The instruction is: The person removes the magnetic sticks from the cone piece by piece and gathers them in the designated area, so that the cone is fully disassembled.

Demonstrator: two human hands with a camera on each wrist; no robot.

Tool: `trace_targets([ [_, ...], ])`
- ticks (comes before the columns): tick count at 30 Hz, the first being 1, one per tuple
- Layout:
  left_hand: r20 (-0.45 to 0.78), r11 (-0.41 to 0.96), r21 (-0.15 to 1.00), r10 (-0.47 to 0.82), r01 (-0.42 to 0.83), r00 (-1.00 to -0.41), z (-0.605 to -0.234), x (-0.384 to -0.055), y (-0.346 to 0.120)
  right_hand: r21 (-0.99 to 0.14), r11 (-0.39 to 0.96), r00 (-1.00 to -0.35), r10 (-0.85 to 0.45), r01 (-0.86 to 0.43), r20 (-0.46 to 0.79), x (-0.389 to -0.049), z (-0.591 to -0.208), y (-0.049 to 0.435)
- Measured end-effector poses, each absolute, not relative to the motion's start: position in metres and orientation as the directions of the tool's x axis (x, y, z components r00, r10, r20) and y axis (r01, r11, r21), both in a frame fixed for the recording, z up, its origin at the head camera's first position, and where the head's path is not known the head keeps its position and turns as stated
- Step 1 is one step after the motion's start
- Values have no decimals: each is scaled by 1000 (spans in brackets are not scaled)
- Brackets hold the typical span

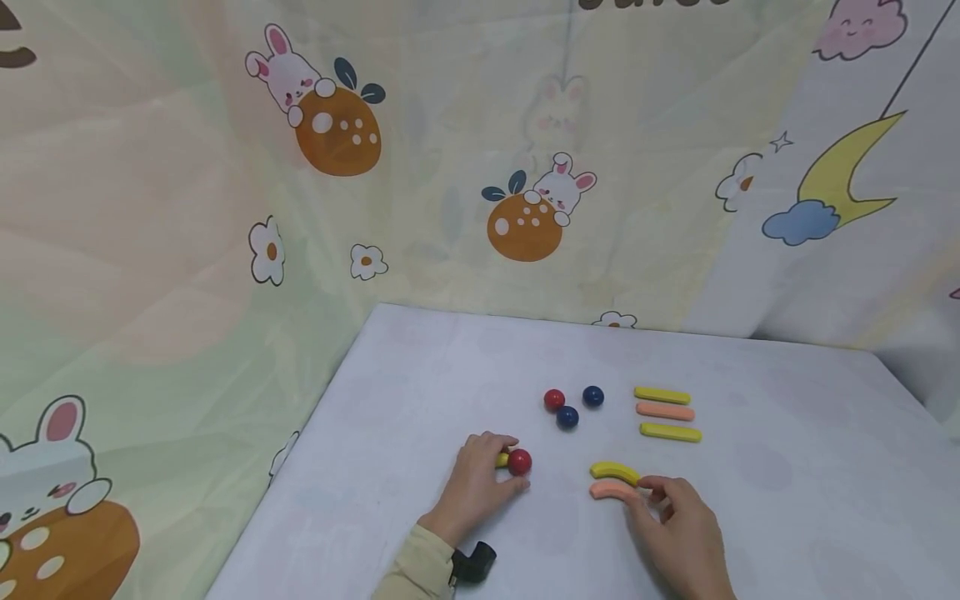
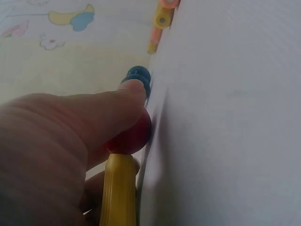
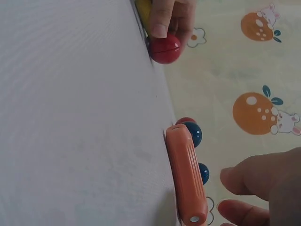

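My left hand (image 1: 478,477) curls round a red ball (image 1: 520,462), its thumb and fingers on either side. A yellow stick (image 2: 118,188) meets the ball end-on and is mostly covered by the fingers in the head view. My right hand (image 1: 678,525) is beside the right ends of two curved sticks, one yellow (image 1: 613,472) and one orange (image 1: 609,490). Its thumb and fingers are spread apart. In the right wrist view there is a gap between those fingers and the orange curved stick (image 3: 186,174), which lies on the table.
Farther back on the white table (image 1: 450,358) lie another red ball (image 1: 554,400) and two dark blue balls (image 1: 567,417). To their right, two straight yellow sticks (image 1: 670,432) flank an orange one (image 1: 665,412). A printed cloth (image 1: 442,125) hangs behind the table.
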State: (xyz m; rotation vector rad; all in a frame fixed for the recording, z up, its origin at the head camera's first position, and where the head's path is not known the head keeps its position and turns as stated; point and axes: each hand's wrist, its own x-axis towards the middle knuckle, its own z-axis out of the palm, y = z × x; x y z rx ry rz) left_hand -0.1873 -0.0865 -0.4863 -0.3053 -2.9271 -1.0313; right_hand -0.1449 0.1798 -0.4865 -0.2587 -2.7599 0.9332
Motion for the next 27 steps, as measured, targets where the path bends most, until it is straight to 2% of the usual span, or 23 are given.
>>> trace_targets([
  [5,101,711,644,287,282,-953,-490,-186,-81,-634,770,-957,233,71,175,-142,-485,170],
  [9,107,650,673,387,353,-916,-493,-181,-70,-640,766,-964,118,-64,238,-138,-484,151],
  [12,107,616,683,445,391,-889,-494,-178,-63,-636,763,-977,28,-116,211,-135,-483,139],
  [20,80,578,693,533,431,-842,-494,-170,-52,-616,786,-998,-20,-56,65,-134,-483,126],
  [27,98,606,675,493,422,-865,-493,-170,-54,-619,786,-999,22,-7,39,-134,-485,125],
])
